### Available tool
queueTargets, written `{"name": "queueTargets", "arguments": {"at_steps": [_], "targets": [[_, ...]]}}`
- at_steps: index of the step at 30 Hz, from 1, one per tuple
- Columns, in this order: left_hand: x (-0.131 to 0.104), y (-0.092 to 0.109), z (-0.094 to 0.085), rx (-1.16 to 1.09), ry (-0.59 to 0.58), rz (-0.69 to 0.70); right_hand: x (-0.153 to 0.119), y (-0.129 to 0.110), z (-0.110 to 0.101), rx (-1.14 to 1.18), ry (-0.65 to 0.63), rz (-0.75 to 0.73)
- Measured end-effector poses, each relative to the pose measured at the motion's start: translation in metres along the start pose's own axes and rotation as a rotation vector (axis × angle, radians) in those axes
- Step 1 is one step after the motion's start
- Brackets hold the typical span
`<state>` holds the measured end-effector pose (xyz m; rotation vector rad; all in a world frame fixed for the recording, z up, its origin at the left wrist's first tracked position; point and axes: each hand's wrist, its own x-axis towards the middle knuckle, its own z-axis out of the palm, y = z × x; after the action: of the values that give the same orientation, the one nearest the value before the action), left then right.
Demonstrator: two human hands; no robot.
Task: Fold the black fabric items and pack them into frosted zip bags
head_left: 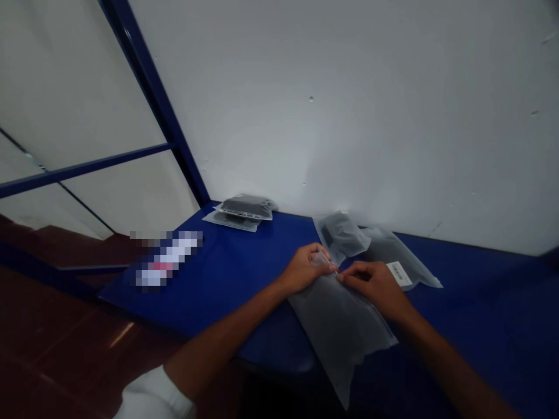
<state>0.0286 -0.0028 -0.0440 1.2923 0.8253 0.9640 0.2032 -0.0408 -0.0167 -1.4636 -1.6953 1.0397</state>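
Between my hands hangs a frosted zip bag (343,326), its lower end reaching past the table's front edge. My left hand (308,267) is closed on the bag's upper edge, thumb pointing right. Pinched at the same edge, close to the left thumb, are the fingertips of my right hand (371,282). Just behind my hands lies another frosted bag with something dark inside (340,233). To its right, a flatter frosted bag (397,253) rests on the table, with a white barcode label (399,274) beside my right hand.
Stacked frosted bags with dark contents (244,209) lie at the back left of the blue table (244,279). A blurred-out white item (170,259) is at the left edge. A white wall (349,116) rises behind, and a blue metal frame (161,105) stands left.
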Motion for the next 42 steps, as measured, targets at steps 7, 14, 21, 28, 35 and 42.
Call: {"name": "queueTargets", "arguments": {"at_steps": [7,14,21,28,35,42], "targets": [[0.005,0.005,-0.008,-0.093,0.246,0.026,0.003,0.006,0.0,0.154,-0.113,0.077],[0.017,0.016,-0.047,-0.121,0.453,0.042,0.0,0.009,-0.013,0.067,-0.221,0.027],[0.022,0.015,-0.058,-0.208,0.563,0.021,0.002,0.017,-0.005,0.179,-0.199,0.077],[0.031,0.012,-0.079,-0.276,0.883,0.055,0.005,0.029,0.016,0.294,-0.324,0.152],[0.029,0.016,-0.096,0.019,1.081,0.093,0.008,0.022,0.004,0.259,-0.04,0.06],[0.004,0.049,-0.107,0.35,0.503,-0.1,0.023,0.051,-0.055,-0.381,0.576,0.072]]}}
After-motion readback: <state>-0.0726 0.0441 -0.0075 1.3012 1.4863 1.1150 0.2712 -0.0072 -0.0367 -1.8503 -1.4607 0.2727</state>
